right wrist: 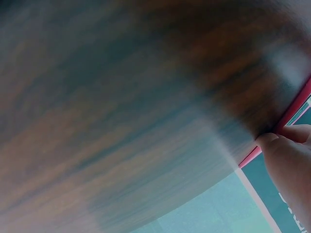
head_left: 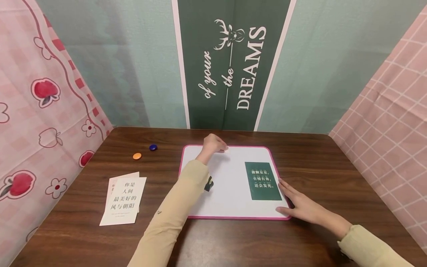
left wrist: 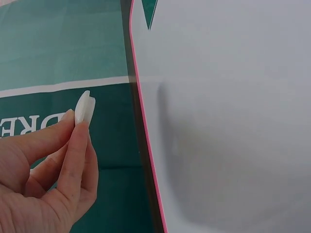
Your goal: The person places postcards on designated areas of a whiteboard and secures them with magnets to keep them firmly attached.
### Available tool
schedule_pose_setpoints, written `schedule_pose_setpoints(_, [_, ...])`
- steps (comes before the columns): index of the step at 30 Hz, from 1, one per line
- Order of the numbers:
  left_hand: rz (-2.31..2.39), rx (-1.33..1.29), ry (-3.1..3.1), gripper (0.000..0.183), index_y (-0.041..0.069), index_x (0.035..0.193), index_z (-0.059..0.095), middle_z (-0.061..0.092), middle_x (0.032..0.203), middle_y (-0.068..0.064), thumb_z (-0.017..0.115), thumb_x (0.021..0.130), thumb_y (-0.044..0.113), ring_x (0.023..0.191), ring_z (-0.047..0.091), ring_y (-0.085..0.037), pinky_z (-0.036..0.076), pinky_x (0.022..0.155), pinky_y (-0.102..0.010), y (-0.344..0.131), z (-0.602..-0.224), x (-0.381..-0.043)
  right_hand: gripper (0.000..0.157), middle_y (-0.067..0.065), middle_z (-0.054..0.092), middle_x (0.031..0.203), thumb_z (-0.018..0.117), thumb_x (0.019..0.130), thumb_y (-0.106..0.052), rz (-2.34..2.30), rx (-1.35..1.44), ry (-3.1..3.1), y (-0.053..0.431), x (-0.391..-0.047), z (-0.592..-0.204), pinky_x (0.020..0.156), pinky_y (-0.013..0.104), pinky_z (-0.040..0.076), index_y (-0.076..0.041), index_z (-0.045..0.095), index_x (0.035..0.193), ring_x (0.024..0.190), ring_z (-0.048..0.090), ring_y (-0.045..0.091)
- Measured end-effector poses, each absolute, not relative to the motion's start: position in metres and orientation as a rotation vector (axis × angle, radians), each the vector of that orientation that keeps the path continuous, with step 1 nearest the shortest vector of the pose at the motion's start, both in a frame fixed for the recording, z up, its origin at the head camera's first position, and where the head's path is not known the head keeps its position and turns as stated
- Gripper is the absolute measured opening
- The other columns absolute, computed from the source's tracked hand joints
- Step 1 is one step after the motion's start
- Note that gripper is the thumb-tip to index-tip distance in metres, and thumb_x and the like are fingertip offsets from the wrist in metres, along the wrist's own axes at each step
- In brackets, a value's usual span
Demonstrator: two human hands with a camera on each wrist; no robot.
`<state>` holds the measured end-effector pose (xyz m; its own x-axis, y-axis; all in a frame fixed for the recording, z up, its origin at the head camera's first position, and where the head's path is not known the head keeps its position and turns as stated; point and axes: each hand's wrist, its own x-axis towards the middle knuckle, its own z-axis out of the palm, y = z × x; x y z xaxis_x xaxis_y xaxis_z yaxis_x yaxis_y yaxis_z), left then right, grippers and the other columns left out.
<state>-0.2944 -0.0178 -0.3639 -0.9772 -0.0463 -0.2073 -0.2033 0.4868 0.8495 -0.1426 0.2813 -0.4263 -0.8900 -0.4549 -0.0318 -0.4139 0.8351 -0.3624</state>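
Observation:
A whiteboard (head_left: 230, 207) with a pink rim lies on the wooden table. My left hand (head_left: 213, 144) is over its far edge. Between thumb and fingertips it pinches a small white round piece (left wrist: 84, 108), which looks like a button magnet; the left wrist view shows it held on edge. A dark green card (head_left: 261, 191) with white writing lies on the right part of the board. At the board's right edge rests my right hand (head_left: 305, 208), fingers extended and thumb spread, fingertips at the pink rim. In the right wrist view its thumb (right wrist: 286, 165) is against that rim.
An orange round piece (head_left: 137, 156) and a blue round piece (head_left: 153, 147) lie on the table (head_left: 233, 244) at the far left. Nearer, a white card (head_left: 123, 216) with writing overlaps a pinkish card (head_left: 111, 185). Fabric hangings (head_left: 150, 74) enclose the back and sides.

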Motion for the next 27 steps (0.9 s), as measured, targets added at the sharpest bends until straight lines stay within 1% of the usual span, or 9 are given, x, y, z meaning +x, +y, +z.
schedule_pose_setpoints(15, [1.546,-0.191,2.501,0.011,0.0,0.079,0.071,0.068,0.077,-0.009,0.076,0.072,0.006,0.064,0.065,-0.014,0.052,0.062,-0.021,0.005,-0.368,-0.294,0.088,0.019,0.023,0.147,0.061,0.079,-0.053,-0.545,-0.694,2.897,0.282,-0.145,-0.429,0.093,0.052,0.038,0.006,0.031,0.137,0.125,0.038,0.033])
schedule_pose_setpoints(27, [1.532,-0.195,2.495,0.011,0.0,0.077,0.072,0.067,0.072,-0.007,0.077,0.071,0.007,0.06,0.063,-0.013,0.052,0.061,-0.022,0.022,-0.376,-0.294,0.088,0.019,0.023,0.147,0.061,0.079,-0.053,-0.543,-0.696,2.898,0.281,-0.143,-0.428,0.093,0.052,0.038,0.006,0.031,0.137,0.125,0.037,0.034])
